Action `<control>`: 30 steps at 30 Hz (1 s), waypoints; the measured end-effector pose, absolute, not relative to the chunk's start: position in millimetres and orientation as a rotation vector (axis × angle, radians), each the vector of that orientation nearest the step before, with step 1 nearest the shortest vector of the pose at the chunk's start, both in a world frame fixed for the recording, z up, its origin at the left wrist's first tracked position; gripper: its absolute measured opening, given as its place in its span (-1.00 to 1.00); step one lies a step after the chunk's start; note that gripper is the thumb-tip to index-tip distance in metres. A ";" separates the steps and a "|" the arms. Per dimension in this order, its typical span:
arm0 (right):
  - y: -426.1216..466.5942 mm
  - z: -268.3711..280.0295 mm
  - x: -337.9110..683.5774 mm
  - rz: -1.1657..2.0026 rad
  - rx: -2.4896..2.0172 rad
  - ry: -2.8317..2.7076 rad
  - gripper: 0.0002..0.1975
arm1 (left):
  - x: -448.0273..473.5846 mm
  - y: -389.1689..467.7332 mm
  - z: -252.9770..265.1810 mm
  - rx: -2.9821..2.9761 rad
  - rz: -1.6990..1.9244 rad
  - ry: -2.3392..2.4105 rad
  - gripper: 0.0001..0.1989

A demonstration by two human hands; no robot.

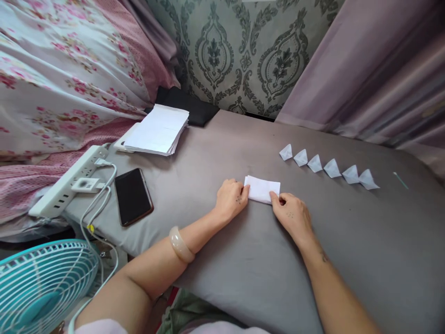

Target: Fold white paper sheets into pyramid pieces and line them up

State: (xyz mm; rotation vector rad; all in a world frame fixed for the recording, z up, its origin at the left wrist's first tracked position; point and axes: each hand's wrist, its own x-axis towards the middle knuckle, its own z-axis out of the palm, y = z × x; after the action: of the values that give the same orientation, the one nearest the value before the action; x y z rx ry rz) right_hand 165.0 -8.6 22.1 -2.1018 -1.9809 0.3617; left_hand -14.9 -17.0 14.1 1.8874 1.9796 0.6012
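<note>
A small white folded sheet of paper [263, 189] lies on the grey cloth surface, wider than it is deep. My left hand [232, 199] grips its left edge, the thumb on top and the other fingers curled in. At the lower right corner, my right hand [291, 211] pinches the paper between thumb and curled fingers. Both fingertips' undersides are hidden. To the upper right, several white folded paper shapes [315, 163] with pointed tops stand in a slanting row, apart from my hands.
On the left are a stack of white paper [158, 130], a dark-screened phone [134, 197] and a white power strip [69, 181] with cables. A turquoise fan [45, 287] stands at the lower left. A thin pale green stick [401, 180] lies at the far right. Curtains [347, 69] hang behind.
</note>
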 end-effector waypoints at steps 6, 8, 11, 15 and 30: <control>-6.5 25.7 163.2 0.419 -2.162 -1.948 -0.59 | -14.1 -17.5 9.4 1.873 0.642 1.979 -0.65; -6.2 25.6 163.3 0.419 -2.156 -1.946 -0.57 | -13.8 -17.9 6.7 1.885 0.654 1.995 -0.66; -5.9 25.1 163.2 0.406 -2.158 -1.945 -0.56 | -13.3 -18.1 2.2 1.936 0.658 2.017 -0.67; -5.2 25.9 162.0 0.400 -2.202 -1.937 -0.54 | -13.5 -18.5 -0.9 2.022 0.641 2.024 -0.65; -4.2 23.6 162.8 0.372 -2.233 -1.899 -0.51 | -12.9 -18.3 7.7 2.061 0.515 2.036 -0.62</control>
State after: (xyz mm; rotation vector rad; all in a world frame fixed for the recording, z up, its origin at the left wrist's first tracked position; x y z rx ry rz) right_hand 162.8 -4.2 23.6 -2.2326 -1.8987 0.3719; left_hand -12.9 -18.3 7.7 2.0613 2.0356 0.5147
